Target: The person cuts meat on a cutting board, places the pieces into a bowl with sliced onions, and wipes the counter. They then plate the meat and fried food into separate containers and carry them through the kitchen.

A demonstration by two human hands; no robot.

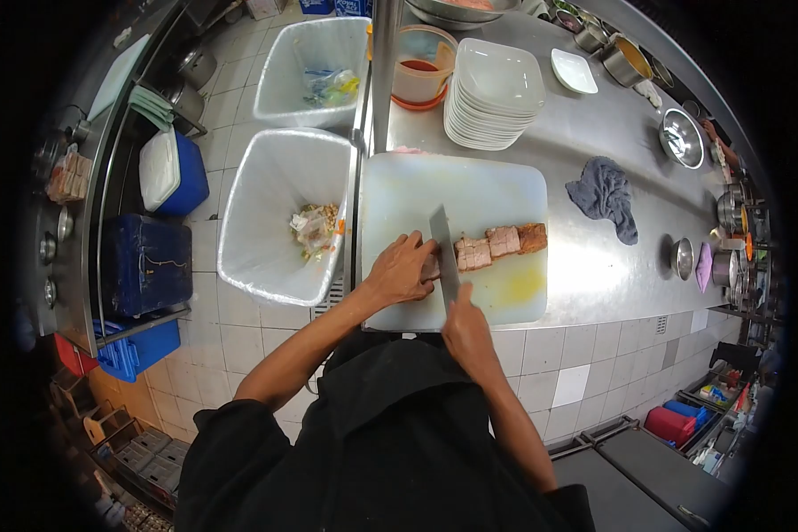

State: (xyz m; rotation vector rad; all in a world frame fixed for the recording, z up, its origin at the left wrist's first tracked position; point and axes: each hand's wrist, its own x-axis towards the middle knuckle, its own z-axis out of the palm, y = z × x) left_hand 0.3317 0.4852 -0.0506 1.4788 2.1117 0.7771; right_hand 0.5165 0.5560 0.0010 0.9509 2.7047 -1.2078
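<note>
A white cutting board lies on the steel counter in front of me. On it is a row of cut roast pork belly, its pieces stretching to the right of the blade. My right hand is closed around the handle of a cleaver, whose broad blade stands on edge against the meat. On the blade's left side, my left hand has its fingers bent down over the remaining end of the pork, holding it on the board. Its fingertips are close to the blade. Yellowish stains mark the board's lower right.
Left of the board stand two lined bins with scraps inside. Behind it are a stack of white square plates and a tub of red sauce. A grey cloth and steel bowls lie to the right.
</note>
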